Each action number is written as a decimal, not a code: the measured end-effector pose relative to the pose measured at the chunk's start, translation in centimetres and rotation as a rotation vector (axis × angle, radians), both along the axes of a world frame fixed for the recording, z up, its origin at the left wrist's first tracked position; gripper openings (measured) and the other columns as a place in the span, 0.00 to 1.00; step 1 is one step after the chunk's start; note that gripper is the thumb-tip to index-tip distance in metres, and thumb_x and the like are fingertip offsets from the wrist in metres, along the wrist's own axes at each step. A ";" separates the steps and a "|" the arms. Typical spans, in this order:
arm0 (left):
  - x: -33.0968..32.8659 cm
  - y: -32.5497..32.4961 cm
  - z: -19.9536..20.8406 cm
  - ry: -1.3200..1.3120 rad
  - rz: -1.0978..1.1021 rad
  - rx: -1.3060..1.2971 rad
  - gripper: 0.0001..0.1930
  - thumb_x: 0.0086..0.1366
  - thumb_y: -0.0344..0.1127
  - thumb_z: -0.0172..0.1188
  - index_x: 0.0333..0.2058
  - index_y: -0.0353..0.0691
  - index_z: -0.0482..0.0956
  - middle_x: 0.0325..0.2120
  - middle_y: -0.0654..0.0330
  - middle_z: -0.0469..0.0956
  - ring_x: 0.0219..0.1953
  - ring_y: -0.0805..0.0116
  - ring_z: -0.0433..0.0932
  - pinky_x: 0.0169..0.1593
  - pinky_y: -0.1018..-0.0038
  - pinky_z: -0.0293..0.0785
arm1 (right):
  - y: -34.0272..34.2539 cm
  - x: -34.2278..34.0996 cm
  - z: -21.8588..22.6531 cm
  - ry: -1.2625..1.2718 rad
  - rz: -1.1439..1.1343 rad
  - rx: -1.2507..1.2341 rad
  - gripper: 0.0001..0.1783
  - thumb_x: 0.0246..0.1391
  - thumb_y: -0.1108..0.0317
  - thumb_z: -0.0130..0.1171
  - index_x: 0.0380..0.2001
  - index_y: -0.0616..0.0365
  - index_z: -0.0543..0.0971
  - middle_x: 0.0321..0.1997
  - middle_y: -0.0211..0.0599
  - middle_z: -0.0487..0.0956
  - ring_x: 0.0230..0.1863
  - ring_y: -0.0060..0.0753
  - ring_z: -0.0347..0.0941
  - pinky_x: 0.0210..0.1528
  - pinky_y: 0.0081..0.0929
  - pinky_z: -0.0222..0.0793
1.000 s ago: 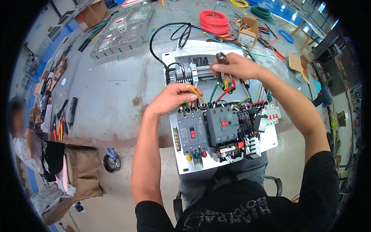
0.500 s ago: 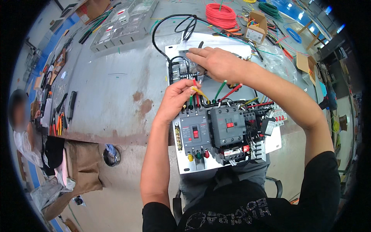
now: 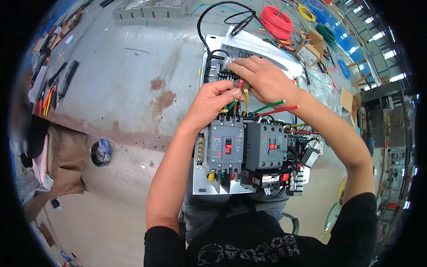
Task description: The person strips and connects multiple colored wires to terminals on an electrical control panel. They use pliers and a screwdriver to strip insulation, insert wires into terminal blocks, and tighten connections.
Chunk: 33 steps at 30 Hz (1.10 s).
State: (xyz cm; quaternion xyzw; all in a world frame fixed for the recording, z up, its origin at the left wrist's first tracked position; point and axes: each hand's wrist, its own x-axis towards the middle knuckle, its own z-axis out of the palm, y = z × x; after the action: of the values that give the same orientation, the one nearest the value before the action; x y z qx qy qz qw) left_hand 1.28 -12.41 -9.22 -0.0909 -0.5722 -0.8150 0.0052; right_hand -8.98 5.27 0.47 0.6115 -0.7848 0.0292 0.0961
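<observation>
My left hand (image 3: pixel 211 102) pinches a red wire (image 3: pixel 240 83) between thumb and fingertips, above the top of a grey circuit breaker (image 3: pixel 216 141) with a red switch. My right hand (image 3: pixel 271 80) is curled just beyond it, fingers bent round a dark thing mostly hidden under the palm. Close by, a yellow wire (image 3: pixel 246 95) stands up, its end free. A green wire (image 3: pixel 271 106) and another red wire (image 3: pixel 284 110) slant up beside the grey contactor (image 3: pixel 267 140). All are mounted on a white metal plate (image 3: pixel 202 184) that overhangs the table's near edge.
Red wire coils (image 3: pixel 276 22) and an open cardboard box (image 3: pixel 310 49) lie at the far right. A black cable (image 3: pixel 201 26) loops behind the plate. Several hand tools (image 3: pixel 49 98) lie at the table's left. A black bucket (image 3: pixel 100 153) stands on the floor.
The view has shifted and turned a little. My hands have come closer together; the right one has moved nearer the red wire, and the loose wires lean differently.
</observation>
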 end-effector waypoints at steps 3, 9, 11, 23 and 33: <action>-0.1 -0.4 -0.1 0.017 -0.017 -0.007 0.10 0.74 0.34 0.61 0.39 0.32 0.85 0.34 0.65 0.85 0.38 0.81 0.78 0.45 0.79 0.74 | -0.4 0.0 0.1 -0.024 0.017 -0.005 0.31 0.51 0.69 0.66 0.61 0.58 0.74 0.58 0.41 0.78 0.54 0.48 0.75 0.55 0.41 0.72; 0.0 -0.2 -0.5 0.011 -0.033 0.040 0.10 0.73 0.34 0.62 0.38 0.32 0.85 0.33 0.66 0.84 0.36 0.83 0.76 0.42 0.81 0.73 | -0.6 0.1 0.4 -0.033 -0.001 0.008 0.31 0.49 0.73 0.65 0.60 0.56 0.75 0.58 0.41 0.77 0.53 0.48 0.75 0.52 0.41 0.74; 0.0 -0.2 -0.7 0.000 -0.039 0.040 0.10 0.73 0.34 0.62 0.38 0.32 0.85 0.33 0.65 0.84 0.37 0.82 0.77 0.42 0.80 0.73 | -0.6 0.1 0.4 -0.004 -0.010 0.014 0.31 0.49 0.71 0.66 0.59 0.53 0.77 0.53 0.39 0.78 0.52 0.47 0.75 0.50 0.41 0.75; -0.4 -0.4 -1.1 -0.002 -0.073 0.031 0.09 0.72 0.34 0.62 0.39 0.34 0.85 0.34 0.65 0.86 0.39 0.81 0.79 0.46 0.78 0.74 | -1.0 0.3 1.5 0.261 -0.005 0.080 0.27 0.46 0.66 0.66 0.53 0.53 0.80 0.41 0.31 0.78 0.46 0.37 0.72 0.48 0.36 0.63; -0.2 -0.2 -1.4 0.009 -0.068 0.102 0.09 0.72 0.34 0.63 0.40 0.32 0.85 0.32 0.67 0.82 0.36 0.84 0.75 0.41 0.81 0.72 | -0.9 0.2 0.6 0.258 -0.011 0.102 0.16 0.52 0.64 0.63 0.45 0.53 0.78 0.46 0.33 0.79 0.47 0.38 0.73 0.48 0.35 0.66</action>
State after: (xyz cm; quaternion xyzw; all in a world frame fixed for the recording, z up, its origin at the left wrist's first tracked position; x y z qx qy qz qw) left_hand 1.04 -12.59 -10.61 -0.1136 -0.5263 -0.8425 -0.0154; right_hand -8.79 4.39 1.08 0.6100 -0.7698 -0.0900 0.1653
